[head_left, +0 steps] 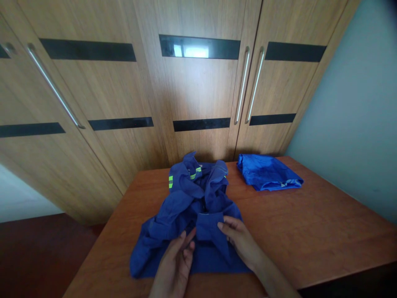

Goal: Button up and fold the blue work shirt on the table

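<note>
A dark blue work garment (173,211) with yellow-green strips lies rumpled on the wooden table (310,231), its collar end toward the wardrobe. My right hand (238,236) pinches the edge of a flat, cuff-like piece of it between thumb and fingers. That piece is raised over the garment's near part. My left hand (178,258) is just left of the piece, palm turned inward. Its thumb and index finger are apart, the other fingers loosely bent, and nothing shows between them. Whether its fingertips touch the cloth is hard to see.
A folded bright blue cloth item (266,171) lies at the table's back right. Behind the table rises a wooden wardrobe (198,91) with black panels and long metal handles. A pale wall (350,124) borders the right side. Dark floor (40,252) shows at left.
</note>
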Available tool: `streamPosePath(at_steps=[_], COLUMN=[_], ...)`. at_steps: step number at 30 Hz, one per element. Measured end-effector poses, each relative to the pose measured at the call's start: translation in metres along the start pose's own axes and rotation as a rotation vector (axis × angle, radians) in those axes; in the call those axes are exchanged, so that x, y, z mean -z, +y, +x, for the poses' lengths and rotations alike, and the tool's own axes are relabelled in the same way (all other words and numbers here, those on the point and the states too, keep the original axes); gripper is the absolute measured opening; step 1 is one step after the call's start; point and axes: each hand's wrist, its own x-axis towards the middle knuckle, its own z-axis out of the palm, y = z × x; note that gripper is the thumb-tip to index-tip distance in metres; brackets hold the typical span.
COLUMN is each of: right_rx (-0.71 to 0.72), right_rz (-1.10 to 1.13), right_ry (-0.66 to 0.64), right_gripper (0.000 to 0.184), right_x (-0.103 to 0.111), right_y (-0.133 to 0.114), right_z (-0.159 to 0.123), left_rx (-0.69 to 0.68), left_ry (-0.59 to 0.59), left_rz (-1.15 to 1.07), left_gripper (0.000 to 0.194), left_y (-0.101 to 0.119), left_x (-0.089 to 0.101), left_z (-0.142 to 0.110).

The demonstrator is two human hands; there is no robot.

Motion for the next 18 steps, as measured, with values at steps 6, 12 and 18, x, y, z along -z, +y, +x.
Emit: streamPosePath(at_steps=[6, 12, 18], right_rx=[0.0, 0.016, 0.01], right_rz=[0.036, 0.048, 0.104], right_ry=[0.021, 0.012, 0.024], right_gripper=[0.04, 0.033, 0.033], right_x=[0.002, 0.003, 0.003], right_y=[0.002, 0.002, 0.0], right_z=[0.0, 0.0, 0.0], left_rx=[-0.074, -0.308, -0.624], left_ry=[0.027, -0.043, -0.145], left_rz=[-0.049, 0.293, -0.028], left_gripper=[0.014, 0.012, 0.01], left_y=[0.014, 0.035, 0.075], left_x=[-0.015, -0.006, 0.01], left_z=[0.02, 0.027, 0.008])
